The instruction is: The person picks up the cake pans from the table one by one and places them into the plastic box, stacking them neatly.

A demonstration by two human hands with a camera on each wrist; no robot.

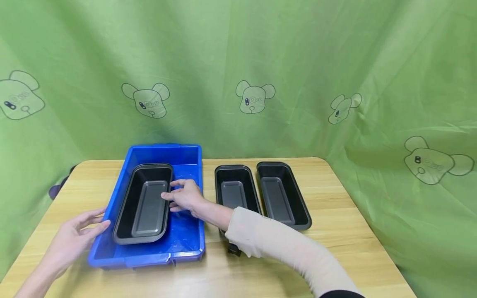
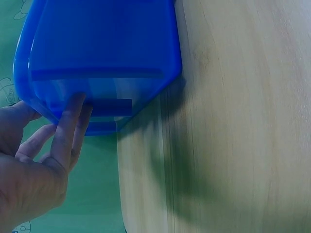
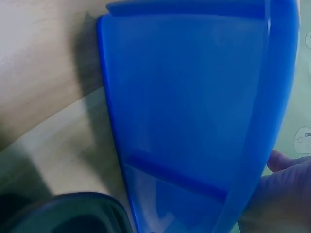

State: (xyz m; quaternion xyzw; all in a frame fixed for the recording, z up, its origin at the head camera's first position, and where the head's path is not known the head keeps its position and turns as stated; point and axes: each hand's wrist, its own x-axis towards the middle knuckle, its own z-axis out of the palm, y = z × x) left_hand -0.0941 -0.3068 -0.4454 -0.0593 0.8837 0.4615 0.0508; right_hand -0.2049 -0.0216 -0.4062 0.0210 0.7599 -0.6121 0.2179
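On the left of the table stands a blue plastic bin (image 1: 186,244). A dark loaf pan (image 1: 150,207) lies lengthwise inside, nearer its left wall. My left hand (image 1: 76,236) holds the bin's left rim, its thumb at the rim and its fingers along the outer wall, as the left wrist view shows. Reaching over the bin's right wall, my right hand (image 1: 188,196) pinches the pan's right rim, one digit over the inside and others beside the outer edge. The right wrist view shows mostly the bin's outer wall (image 3: 184,97), which hides most of that hand.
Two more dark loaf pans, a middle one (image 1: 232,188) and a right one (image 1: 279,198), lie side by side right of the bin. My right forearm crosses over them. The wooden table (image 1: 346,231) ends at a green curtain (image 1: 208,49) behind and beside it.
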